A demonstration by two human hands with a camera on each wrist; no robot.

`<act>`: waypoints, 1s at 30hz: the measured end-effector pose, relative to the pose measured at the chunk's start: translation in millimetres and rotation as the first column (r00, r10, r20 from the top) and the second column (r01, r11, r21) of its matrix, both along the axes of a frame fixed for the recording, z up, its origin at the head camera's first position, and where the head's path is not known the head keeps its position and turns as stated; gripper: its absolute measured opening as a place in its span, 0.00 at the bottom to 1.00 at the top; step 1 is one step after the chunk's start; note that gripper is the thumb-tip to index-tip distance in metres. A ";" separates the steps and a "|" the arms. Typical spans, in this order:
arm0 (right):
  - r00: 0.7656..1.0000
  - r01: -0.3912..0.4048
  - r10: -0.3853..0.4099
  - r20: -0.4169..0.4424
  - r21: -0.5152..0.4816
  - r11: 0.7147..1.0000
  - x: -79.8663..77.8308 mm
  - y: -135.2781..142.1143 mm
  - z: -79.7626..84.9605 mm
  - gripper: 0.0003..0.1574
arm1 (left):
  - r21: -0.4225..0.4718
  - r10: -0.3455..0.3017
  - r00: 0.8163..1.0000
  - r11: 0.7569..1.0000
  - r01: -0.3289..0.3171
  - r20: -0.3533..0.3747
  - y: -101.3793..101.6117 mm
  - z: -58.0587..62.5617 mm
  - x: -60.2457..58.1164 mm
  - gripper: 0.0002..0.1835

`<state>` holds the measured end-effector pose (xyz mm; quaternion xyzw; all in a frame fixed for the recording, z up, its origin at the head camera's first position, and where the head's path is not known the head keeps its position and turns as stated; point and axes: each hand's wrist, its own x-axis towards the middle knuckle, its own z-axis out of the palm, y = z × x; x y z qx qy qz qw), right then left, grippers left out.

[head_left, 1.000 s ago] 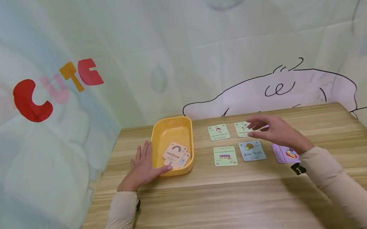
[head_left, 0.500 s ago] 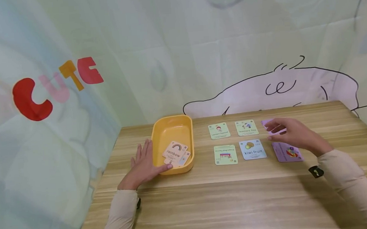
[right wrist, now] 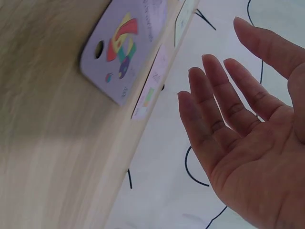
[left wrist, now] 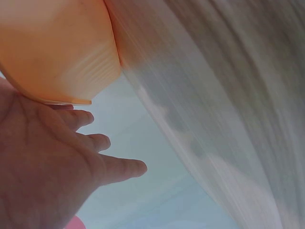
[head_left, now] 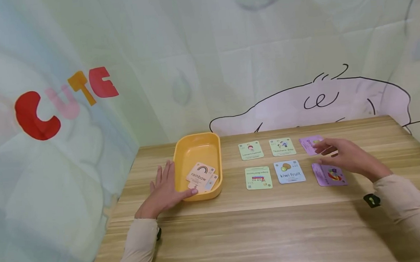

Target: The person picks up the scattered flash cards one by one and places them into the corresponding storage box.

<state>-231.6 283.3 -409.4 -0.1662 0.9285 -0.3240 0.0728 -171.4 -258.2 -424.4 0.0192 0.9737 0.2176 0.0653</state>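
Observation:
My left hand (head_left: 161, 193) rests against the left side of the yellow tray (head_left: 214, 147), fingers spread and thumb over its near rim. Inside the tray lie several cards, a rainbow card (head_left: 199, 173) on top. My right hand (head_left: 352, 157) hovers over the right column of cards with nothing between its loosely bent fingers. Beneath it lie a purple card (head_left: 308, 146), partly covered by the fingertips, and a second purple card (head_left: 324, 177) with a colourful picture. In the right wrist view the palm (right wrist: 257, 176) faces the camera, apart from the cards.
A kiwi fruit card (head_left: 290, 175) lies left of the purple ones. Three green cards, Lantern Festival (head_left: 251, 154), Teachers' Day (head_left: 283, 150) and an upside-down one (head_left: 259, 183), lie beside it. A printed curtain (head_left: 191, 67) hangs behind the wooden table (head_left: 239, 238).
My right hand has moved right, from over the Teachers' Day card to over the purple cards, uncovering the Teachers' Day card. My left hand stays at the tray.

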 end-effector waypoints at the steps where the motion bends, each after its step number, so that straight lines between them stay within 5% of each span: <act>1: 1.000 0.000 0.000 -0.001 0.002 1.000 -0.2 1.3 -0.4 0.31 | 0.000 0.000 1.000 1.000 0.000 -0.002 0.1 0.1 -0.1 0.70; 9: 1.000 -0.007 0.007 -0.013 -0.003 1.000 -1.6 11.2 -6.9 0.29 | 0.001 0.002 1.000 1.000 -0.002 0.001 0.4 0.5 -0.2 0.70; 24: 0.990 -0.039 0.033 0.139 0.037 0.999 -3.7 24.9 -19.3 0.38 | -0.009 0.006 1.000 1.000 -0.006 0.006 -0.5 -0.9 0.0 0.70; 30: 0.992 -0.086 0.080 0.102 0.053 0.995 -3.3 25.9 -23.4 0.38 | -0.008 0.006 1.000 1.000 -0.006 0.007 -0.7 -0.2 0.2 0.70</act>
